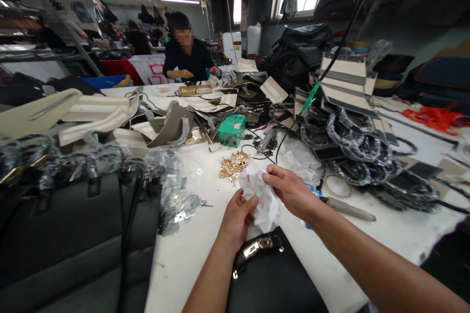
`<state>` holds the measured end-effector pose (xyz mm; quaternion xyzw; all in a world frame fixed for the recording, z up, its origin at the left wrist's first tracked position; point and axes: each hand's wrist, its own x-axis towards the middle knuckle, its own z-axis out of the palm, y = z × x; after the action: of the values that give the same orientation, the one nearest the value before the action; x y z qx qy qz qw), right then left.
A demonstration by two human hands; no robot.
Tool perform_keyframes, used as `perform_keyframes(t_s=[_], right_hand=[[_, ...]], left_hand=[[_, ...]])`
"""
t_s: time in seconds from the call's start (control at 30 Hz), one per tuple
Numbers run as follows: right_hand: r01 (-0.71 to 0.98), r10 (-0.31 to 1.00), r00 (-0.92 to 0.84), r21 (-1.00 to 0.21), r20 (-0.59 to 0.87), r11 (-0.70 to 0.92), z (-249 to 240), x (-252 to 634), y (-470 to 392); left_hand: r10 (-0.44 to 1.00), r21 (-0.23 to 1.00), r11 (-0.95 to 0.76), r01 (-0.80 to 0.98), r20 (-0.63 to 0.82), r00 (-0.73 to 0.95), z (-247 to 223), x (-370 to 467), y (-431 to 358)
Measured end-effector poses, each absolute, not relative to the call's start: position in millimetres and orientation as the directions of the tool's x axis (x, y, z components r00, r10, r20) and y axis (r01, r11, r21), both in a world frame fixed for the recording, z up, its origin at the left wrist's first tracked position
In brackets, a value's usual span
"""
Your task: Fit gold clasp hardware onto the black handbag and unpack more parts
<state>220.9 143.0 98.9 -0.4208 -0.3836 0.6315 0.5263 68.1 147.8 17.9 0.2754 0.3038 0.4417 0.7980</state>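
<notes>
My left hand (238, 212) and my right hand (288, 187) both grip a crumpled white sheet (261, 200), thin like tissue or soft plastic. The left thumb and fingers pinch its left side, while the right fingers close on its upper right edge. Below the sheet lies a black leather panel (279, 274), perhaps part of a bag, with a shiny gold metal clasp (258, 247) along its upper edge. Just beyond my hands is a pile of small gold metal fittings (234, 166) on the white table (191, 249).
Black bags (73, 234) with plastic-wrapped handles stand at left. A green electrical box (231, 130) sits mid-table. Wrapped handles (356, 142) are heaped at right, near a tape roll (337, 186) and a grey-handled tool (350, 209). A co-worker (189, 58) sits across the table.
</notes>
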Motion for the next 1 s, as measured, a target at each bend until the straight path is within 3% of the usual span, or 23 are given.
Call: perform_keyframes(t_s=[0.2,0.47,0.73,0.83,1.0], right_hand=[[-0.401,0.991,-0.019,-0.907,-0.132,-0.129,99.9,220.6,149.6],[-0.44,0.992,-0.011,-0.891,-0.123,-0.115,96.0,233.7,150.1],[-0.467,0.991,0.032,-0.879,-0.129,-0.1,109.5,234.4,178.2],[-0.479,0.992,0.025,-0.873,-0.125,-0.098,120.5,226.7,200.8],[-0.443,0.998,-0.004,-0.895,-0.06,-0.055,138.1,210.1,235.5]], left_hand=[[0.878,0.673,0.473,-0.568,-0.31,0.365,16.9,66.0,149.3],[0.88,0.623,0.467,-0.627,-0.256,0.401,21.1,62.7,149.4],[0.853,0.563,0.521,-0.641,-0.348,0.389,23.2,58.2,159.9],[0.852,0.635,0.513,-0.577,-0.294,0.433,27.0,52.5,164.0],[0.896,0.739,0.437,-0.512,-0.308,0.32,27.7,48.4,167.3]])
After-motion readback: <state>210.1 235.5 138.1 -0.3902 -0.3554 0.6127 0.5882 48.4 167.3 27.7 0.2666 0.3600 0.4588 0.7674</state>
